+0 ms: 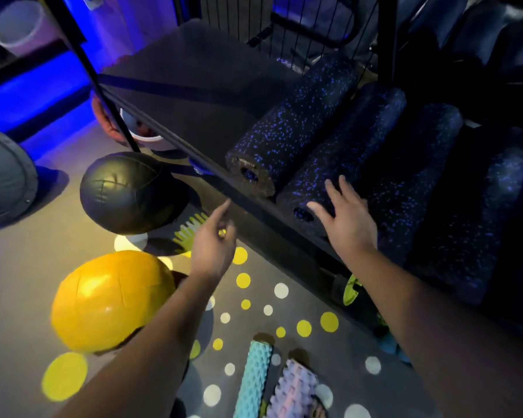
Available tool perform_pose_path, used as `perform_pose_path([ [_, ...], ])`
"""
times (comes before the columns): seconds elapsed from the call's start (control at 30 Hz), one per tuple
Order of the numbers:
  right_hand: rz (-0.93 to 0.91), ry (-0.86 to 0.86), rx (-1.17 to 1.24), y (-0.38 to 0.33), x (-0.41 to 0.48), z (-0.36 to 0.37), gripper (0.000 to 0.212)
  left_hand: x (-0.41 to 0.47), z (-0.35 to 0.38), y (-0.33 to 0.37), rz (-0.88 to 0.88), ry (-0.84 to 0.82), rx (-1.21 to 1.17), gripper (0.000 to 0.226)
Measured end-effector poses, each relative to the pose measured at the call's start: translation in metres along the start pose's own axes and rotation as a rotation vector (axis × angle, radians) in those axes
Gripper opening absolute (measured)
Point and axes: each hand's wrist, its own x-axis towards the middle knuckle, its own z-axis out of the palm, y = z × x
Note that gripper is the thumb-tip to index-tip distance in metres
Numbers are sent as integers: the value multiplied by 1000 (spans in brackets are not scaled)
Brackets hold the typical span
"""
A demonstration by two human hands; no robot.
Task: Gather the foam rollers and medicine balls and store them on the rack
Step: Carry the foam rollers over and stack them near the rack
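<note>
On the right half of the frame, on the dark rack shelf (194,86), we are counting at least four black speckled foam rollers (290,125) lying side by side, ends toward us. Our right hand (349,218) is spreading flat, fingers straight, over the front end of the second speckled roller (354,140). It is gripping nothing, and we cannot tell whether the palm is touching the foam or hovering just above it. Our left hand (215,242), at centre frame, is hanging empty near the shelf's front edge, fingers loosely bent and forefinger pointing out.

At lower centre, on the spotted mat (308,351), a teal ridged foam roller (252,381) and a lilac ridged foam roller (293,390) are lying just beside each other, not yet stored.

At left, a yellow medicine ball (109,300) is sitting beside our left forearm. A black medicine ball (127,191) is sitting beyond it, close under the shelf's corner.

Step in hand, as we are judging it: seating a speckled roller in its row, with four floor items waiting. The next move is calling for both hands going down to the mat, likely for a ridged roller or the yellow ball, which is asking for a two-handed hold. It is also calling for the bare stretch of shelf left of the row.
</note>
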Motion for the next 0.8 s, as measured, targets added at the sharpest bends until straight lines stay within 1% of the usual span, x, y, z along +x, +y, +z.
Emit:
perform_pose_path([
  [0.03, -33, 107, -4, 3, -15, 7, 61, -26, 0, -25, -70, -29, 11, 36],
  [0.07, -66, 197, -16, 5, -32, 14, 55, -53, 0, -52, -126, -92, 23, 31],
  [0.13, -118, 280, -25, 6, -73, 32, 44, -112, -3, -110, -228, -272, 88, 26],
  [0.2, -129, 250, 0, 1, -119, 54, 38, -171, -10, -163, -326, -397, 121, 27],
  [0.27, -93, 151, 62, -7, -169, 78, 34, -224, -21, -197, -451, -403, 81, 25],
  [0.3, -42, 78, 115, -10, -194, 91, 34, -247, -27, -209, -498, -399, 86, 24],
  [0.4, 204, -231, 227, -6, -270, 128, 38, -293, -35, -236, -626, -403, 57, 28],
  [0.47, 380, -454, 201, 4, -318, 154, 37, -314, -33, -245, -697, -450, 40, 32],
  [0.53, 615, -615, 205, 15, -356, 179, 46, -327, -22, -257, -728, -501, 63, 40],
  [0.6, 846, -720, 235, 24, -382, 207, 61, -332, -2, -276, -741, -552, 93, 45],
  [0.67, 1044, -799, 308, 36, -403, 248, 79, -329, 30, -296, -718, -589, 128, 39],
  [0.73, 1169, -863, 350, 53, -422, 304, 94, -325, 74, -330, -697, -599, 152, 36],
  [0.8, 1268, -884, 405, 70, -442, 370, 106, -318, 127, -375, -699, -621, 177, 32],
])
